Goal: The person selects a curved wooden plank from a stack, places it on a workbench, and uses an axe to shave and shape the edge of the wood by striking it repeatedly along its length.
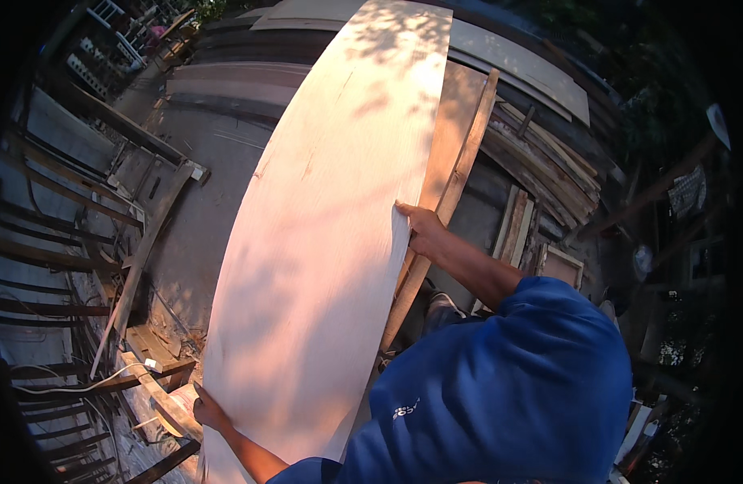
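A long pale plywood sheet stretches away in front of me, dappled with sunlight and shade. My right hand grips its right edge about midway along, thumb on the upper face and fingers curled beneath, out of sight. At the near left edge my left hand is closed on the sheet, its fingers partly hidden. Under the sheet's right side a browner board shows, with a wooden beam running along it.
Stacked sheets lie at the far end, and a pile of planks sits to the right. On the left stand a rack of dark bars and a leaning plank. A pale cable hangs near my left hand.
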`<state>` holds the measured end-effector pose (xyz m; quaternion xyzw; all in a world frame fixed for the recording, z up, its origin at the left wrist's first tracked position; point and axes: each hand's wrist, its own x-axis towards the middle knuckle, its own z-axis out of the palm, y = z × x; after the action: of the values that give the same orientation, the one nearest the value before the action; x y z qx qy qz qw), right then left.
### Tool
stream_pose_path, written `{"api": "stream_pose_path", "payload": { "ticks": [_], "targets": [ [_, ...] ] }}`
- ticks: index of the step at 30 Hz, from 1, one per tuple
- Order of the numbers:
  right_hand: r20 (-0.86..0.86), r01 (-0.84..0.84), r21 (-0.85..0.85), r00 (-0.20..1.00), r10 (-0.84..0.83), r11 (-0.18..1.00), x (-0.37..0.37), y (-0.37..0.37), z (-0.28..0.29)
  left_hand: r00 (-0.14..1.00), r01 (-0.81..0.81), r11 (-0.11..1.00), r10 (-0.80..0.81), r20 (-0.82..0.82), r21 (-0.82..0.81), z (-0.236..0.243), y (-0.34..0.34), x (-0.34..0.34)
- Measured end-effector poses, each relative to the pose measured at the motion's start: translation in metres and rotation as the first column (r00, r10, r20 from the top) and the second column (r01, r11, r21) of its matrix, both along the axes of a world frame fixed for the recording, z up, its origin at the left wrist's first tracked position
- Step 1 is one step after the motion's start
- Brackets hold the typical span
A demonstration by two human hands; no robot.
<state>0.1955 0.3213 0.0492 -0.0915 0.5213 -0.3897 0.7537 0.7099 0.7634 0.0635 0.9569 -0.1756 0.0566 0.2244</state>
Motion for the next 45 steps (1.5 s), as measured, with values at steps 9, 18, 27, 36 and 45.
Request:
{"api": "stream_pose_path", "payload": {
  "ticks": [9, 18, 27, 36, 45],
  "targets": [
    [-0.027, -0.178, 0.010, 0.984, 0.178, 0.984, -0.042, 0.104, 0.014, 0.991, 0.115, 0.993, -0.113, 0.076, -0.024, -0.009, 0.032, 0.045],
    [-0.099, -0.286, 0.055, 0.952, 0.290, 0.957, -0.049, 0.138, 0.001, 0.983, 0.159, 0.987, -0.160, 0.087, 0.016, -0.016, 0.034, 0.061],
    [-0.739, -0.772, 0.329, 0.148, 0.657, 0.544, -0.088, 0.136, 0.019, 0.899, -0.212, 0.935, 0.073, 0.431, 0.283, -0.045, 0.029, 0.071],
    [-0.744, -0.590, 0.518, 0.048, 0.667, 0.620, -0.277, 0.160, -0.125, 0.941, 0.169, 0.975, -0.202, 0.271, 0.143, -0.081, -0.014, -0.056],
    [-0.806, -0.837, 0.379, -0.090, 0.584, 0.394, -0.349, 0.189, -0.189, 0.869, 0.445, 0.879, -0.470, 0.156, 0.170, -0.084, -0.172, -0.246]
  ]
}}
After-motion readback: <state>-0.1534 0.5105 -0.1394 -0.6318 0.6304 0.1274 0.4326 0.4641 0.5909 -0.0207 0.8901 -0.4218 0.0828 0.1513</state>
